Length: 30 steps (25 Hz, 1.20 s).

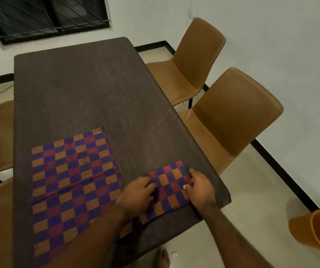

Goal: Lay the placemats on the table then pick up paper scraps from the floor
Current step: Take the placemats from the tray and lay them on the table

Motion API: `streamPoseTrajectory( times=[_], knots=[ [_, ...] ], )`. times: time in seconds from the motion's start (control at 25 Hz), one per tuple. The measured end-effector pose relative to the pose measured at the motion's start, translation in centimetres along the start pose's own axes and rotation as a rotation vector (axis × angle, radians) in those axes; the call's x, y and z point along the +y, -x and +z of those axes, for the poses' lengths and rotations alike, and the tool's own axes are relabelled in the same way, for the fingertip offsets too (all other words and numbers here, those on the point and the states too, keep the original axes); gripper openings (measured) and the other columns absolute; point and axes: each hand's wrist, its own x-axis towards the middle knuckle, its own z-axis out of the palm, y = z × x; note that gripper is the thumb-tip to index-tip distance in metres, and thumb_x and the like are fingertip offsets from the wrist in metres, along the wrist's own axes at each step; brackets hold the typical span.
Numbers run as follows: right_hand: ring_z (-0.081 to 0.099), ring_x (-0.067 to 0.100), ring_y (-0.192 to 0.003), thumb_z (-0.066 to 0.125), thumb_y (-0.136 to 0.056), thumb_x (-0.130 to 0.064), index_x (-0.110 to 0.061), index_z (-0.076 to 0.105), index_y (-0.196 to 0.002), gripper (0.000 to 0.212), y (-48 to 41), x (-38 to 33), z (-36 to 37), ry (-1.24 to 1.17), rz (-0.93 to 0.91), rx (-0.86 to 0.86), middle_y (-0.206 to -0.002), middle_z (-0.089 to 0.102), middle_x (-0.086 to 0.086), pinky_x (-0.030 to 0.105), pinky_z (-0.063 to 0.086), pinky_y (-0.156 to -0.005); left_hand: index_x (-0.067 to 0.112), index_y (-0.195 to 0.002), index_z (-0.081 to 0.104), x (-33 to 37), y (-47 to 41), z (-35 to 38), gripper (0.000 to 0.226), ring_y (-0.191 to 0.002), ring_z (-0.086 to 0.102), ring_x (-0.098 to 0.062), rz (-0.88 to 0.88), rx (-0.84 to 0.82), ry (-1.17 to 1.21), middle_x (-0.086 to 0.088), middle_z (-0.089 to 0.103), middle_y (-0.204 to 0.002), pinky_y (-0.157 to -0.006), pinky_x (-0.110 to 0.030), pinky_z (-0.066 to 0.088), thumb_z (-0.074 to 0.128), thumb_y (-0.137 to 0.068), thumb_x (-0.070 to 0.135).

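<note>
Blurred fingers of the left hand (136, 192) curl onto the folded placemat (168, 192); the right hand (199, 188) pinches its edge. A forearm crosses the spread placemat (72, 180).

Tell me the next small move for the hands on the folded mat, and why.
Probably unfold the folded placemat: draw its layers apart with the left hand and right hand, which both hold it. It sits doubled near the right edge of the table, while the other placemat already lies flat beside it, so spreading it seems the step left.
</note>
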Motion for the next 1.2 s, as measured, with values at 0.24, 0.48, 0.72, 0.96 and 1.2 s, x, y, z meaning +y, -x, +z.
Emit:
streamPoseTrajectory(
  times=[0.24,0.48,0.72,0.96,1.2],
  knots=[
    [0.062,0.017,-0.110,0.070,-0.084,-0.025,-0.028,0.041,-0.142,0.065,-2.1,-0.9,-1.2,-0.069,-0.054,-0.089,-0.120,0.058,-0.003,0.039,0.058,-0.089,0.035,-0.154,0.037,-0.1,1.0,-0.5,0.075,-0.144,0.030,-0.013,-0.080,-0.133,0.077,0.009,0.030,-0.160,-0.115,-0.037,0.037,0.032,-0.093,0.079],
    [0.068,0.013,-0.073,0.070,-0.086,-0.014,-0.026,0.035,-0.150,0.074,-4.5,-2.6,-3.5,-0.294,0.080,-0.286,-0.090,0.068,0.000,0.025,0.052,-0.054,0.039,-0.161,0.012,-1.1,1.9,-2.0,0.106,-0.153,0.013,-0.016,-0.016,-0.304,0.101,0.009,0.007,-0.169,-0.119,-0.039,0.026,0.043,-0.076,0.095],
    [0.053,0.013,-0.058,0.060,-0.087,0.006,-0.018,0.033,-0.150,0.072,-6.0,-1.8,-3.4,-0.940,0.564,-0.352,-0.083,0.064,0.012,0.022,0.043,-0.042,0.045,-0.160,0.005,-2.7,3.0,-1.0,0.076,-0.156,-0.011,-0.018,0.107,-0.344,-0.087,0.008,-0.009,-0.171,-0.124,-0.044,0.002,0.046,-0.098,0.062],
    [0.054,0.010,-0.055,0.061,-0.085,0.006,-0.017,0.035,-0.149,0.073,-5.6,-1.9,-2.9,-1.040,0.590,-0.323,-0.082,0.064,0.010,0.023,0.044,-0.044,0.031,-0.152,0.042,-2.9,2.7,-0.5,0.048,-0.156,0.019,-0.024,0.154,-0.157,-0.125,0.000,0.029,-0.166,-0.118,-0.037,0.005,0.051,-0.105,0.033],
    [0.068,0.017,-0.088,0.067,-0.089,-0.013,-0.021,0.039,-0.149,0.066,-4.3,-1.3,-2.4,-0.501,0.324,-0.076,-0.100,0.069,0.002,0.043,0.059,-0.078,0.037,-0.152,0.040,-3.8,3.8,-0.7,0.051,-0.157,0.013,-0.020,0.182,-0.175,-0.057,0.003,0.024,-0.168,-0.127,-0.045,0.011,0.046,-0.102,0.038]
  ],
)
